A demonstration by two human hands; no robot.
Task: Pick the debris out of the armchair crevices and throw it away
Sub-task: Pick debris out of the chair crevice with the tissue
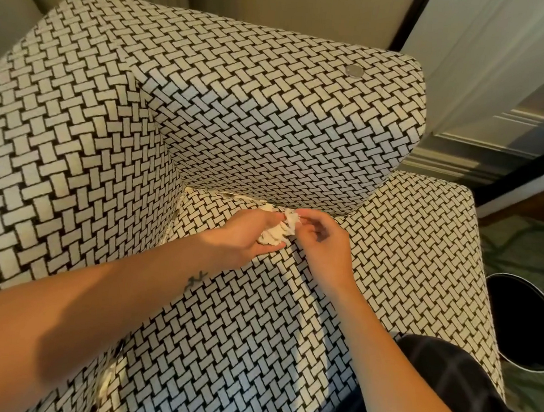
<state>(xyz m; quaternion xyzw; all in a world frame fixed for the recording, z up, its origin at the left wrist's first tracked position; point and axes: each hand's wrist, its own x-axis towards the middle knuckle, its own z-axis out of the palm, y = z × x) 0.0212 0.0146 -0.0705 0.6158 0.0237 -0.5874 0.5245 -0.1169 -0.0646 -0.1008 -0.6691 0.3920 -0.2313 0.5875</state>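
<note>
The armchair (270, 125) is covered in black-and-white basket-weave fabric. Both hands meet on the seat cushion near the crevice under the right armrest. My left hand (239, 235) cups a bunch of crumpled white paper scraps (278, 230). My right hand (323, 238) pinches the top of that bunch with thumb and forefinger. More pale bits show in the crevice (232, 197) along the back of the seat and in the left seat gap (107, 377).
A round black bin with a chrome rim (523, 323) stands on the floor at the right of the chair. A small round metal disc (354, 71) lies on top of the armrest. Curtains and a wall panel stand behind.
</note>
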